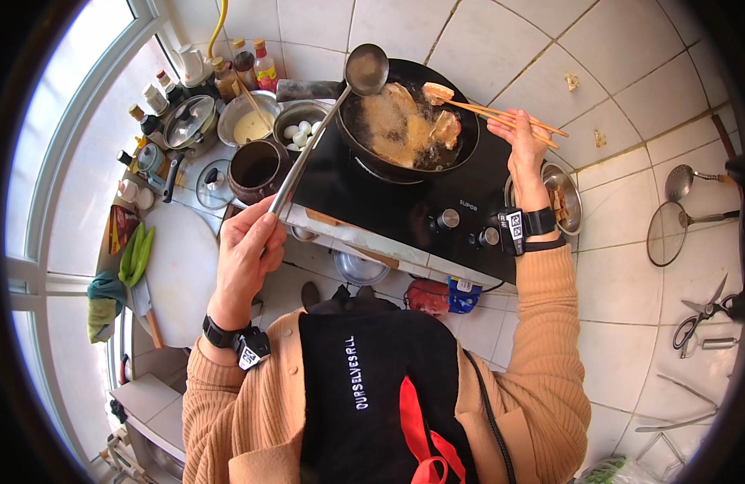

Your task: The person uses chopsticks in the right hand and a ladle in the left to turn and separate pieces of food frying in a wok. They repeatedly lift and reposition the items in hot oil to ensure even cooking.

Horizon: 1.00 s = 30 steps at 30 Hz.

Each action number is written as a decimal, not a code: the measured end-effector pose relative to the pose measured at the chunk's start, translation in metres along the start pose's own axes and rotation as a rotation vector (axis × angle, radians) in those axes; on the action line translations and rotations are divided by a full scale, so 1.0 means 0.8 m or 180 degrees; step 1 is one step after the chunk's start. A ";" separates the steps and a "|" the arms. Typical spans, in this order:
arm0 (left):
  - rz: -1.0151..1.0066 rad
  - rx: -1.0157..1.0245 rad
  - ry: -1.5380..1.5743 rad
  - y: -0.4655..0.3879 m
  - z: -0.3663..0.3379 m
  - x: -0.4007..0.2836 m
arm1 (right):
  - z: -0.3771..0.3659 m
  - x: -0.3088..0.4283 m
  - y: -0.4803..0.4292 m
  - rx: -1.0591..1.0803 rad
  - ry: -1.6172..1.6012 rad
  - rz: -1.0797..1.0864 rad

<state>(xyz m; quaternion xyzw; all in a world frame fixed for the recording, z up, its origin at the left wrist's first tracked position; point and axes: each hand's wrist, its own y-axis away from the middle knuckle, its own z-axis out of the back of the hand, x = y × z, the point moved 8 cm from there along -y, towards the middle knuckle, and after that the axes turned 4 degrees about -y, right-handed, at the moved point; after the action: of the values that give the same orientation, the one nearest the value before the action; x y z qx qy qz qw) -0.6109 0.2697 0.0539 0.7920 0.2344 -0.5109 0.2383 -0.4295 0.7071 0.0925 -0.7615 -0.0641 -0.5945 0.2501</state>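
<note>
My left hand (248,251) is closed around the long handle of a metal ladle (367,69), whose bowl is over the left rim of a black wok (381,169). Bubbling oil in the wok surrounds several browned pieces of food (396,127). With my right hand (520,145) I hold a pair of wooden chopsticks (499,116), their tips at a browned chunk (437,94) near the wok's far right side. Another browned chunk (446,129) lies in the oil just below it. The wok stands on a black cooktop (408,212) with two knobs.
Left of the wok are a pot of white eggs (299,134), a bowl of pale batter (251,126), a brown crock (258,172) and bottles. A knife (149,314) and green peppers (136,254) lie by a round board (185,272). A metal bowl (572,227) stands right.
</note>
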 end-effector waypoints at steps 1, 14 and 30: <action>-0.0013 0.0032 0.0056 0.000 -0.002 0.000 | 0.001 -0.003 0.000 -0.0025 -0.0018 -0.0076; 0.0018 -0.0001 0.0029 0.001 -0.001 0.003 | -0.022 0.044 0.023 0.0077 0.0944 0.0464; -0.0061 -0.0137 -0.0075 0.001 0.005 -0.007 | -0.084 0.037 0.052 0.0858 0.0515 0.0249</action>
<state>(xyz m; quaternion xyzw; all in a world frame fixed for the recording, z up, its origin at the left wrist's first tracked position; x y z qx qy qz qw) -0.6152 0.2661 0.0576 0.7784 0.2501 -0.5173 0.2531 -0.4637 0.6341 0.1188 -0.6727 -0.0933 -0.6297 0.3773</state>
